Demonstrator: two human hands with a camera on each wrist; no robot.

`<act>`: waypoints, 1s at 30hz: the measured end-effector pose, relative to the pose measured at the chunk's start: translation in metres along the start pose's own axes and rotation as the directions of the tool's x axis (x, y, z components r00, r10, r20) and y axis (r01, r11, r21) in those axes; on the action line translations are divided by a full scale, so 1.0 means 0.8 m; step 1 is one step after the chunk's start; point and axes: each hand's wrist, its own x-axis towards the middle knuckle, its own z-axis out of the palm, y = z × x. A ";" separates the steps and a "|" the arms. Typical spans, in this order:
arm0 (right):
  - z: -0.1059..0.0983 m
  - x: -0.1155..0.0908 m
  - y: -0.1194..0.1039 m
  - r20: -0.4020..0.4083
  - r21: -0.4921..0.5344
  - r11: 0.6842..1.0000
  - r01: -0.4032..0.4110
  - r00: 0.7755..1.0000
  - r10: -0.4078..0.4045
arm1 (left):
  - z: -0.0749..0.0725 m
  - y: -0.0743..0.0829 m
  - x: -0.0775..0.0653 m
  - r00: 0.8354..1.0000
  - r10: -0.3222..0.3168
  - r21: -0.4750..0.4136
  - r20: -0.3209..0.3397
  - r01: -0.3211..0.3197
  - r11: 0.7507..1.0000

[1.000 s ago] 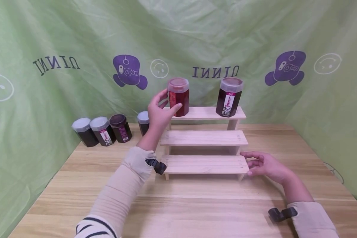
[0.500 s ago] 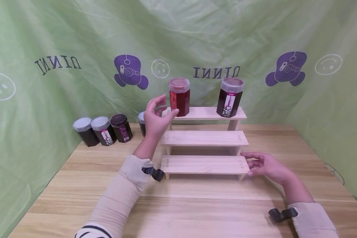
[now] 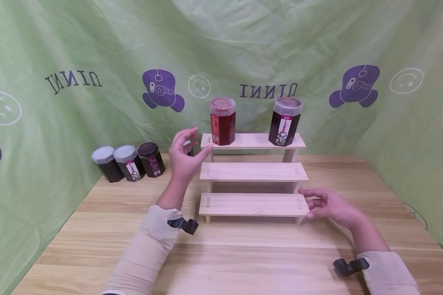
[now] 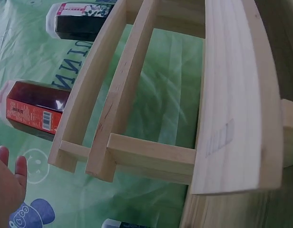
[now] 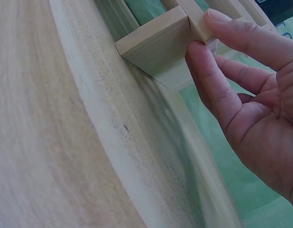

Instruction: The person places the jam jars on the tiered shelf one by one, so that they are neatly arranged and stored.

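A three-step wooden display stand (image 3: 254, 171) stands on the table. On its top step, a red hexagonal jar (image 3: 223, 123) sits upright at the left and a dark jar with a white and pink label (image 3: 285, 123) at the right. My left hand (image 3: 186, 157) is in the air left of the top step, fingers loosely bent and apart from the red jar, holding nothing. In the right wrist view, my right hand (image 5: 260, 99) pinches the right end of the lowest step between thumb and fingers. Another jar (image 3: 190, 151) is mostly hidden behind my left hand.
A white-lidded dark jar (image 3: 108, 164), a labelled white-lidded jar (image 3: 129, 163) and a dark-lidded jar (image 3: 151, 159) stand in a row at the table's back left. A green printed cloth (image 3: 221, 49) encloses the back and sides of the wooden table (image 3: 243, 258).
My left hand has let go of the red jar and drawn away to the left and down. The red jar stays on the top step. My right hand has not moved.
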 end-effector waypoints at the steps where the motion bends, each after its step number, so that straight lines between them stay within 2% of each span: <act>1: 0.000 0.000 0.000 -0.002 -0.001 1.000 -0.003 1.000 0.003 | -0.002 0.001 -0.002 1.000 -0.001 0.010 0.002 0.001 1.000; 7: 0.001 0.001 0.000 0.008 0.002 1.000 -0.001 1.000 0.001 | -0.011 0.019 -0.015 1.000 0.001 0.039 -0.003 -0.001 0.999; 12: 0.001 0.001 0.000 0.018 0.007 1.000 0.015 1.000 -0.015 | -0.021 0.030 -0.023 1.000 -0.008 0.027 -0.019 0.009 1.000; 16: 0.001 0.001 0.000 0.019 0.009 1.000 0.017 1.000 -0.017 | -0.032 0.020 -0.027 0.999 -0.040 0.042 -0.026 0.041 0.998; 23: -0.001 0.000 0.003 0.014 0.011 1.000 0.015 1.000 -0.015 | -0.053 -0.016 -0.030 0.995 -0.089 0.035 -0.050 0.091 0.995; 30: -0.002 0.000 0.004 0.009 0.006 1.000 0.012 1.000 -0.012 | -0.064 -0.021 -0.033 0.990 -0.124 0.010 -0.064 0.125 0.992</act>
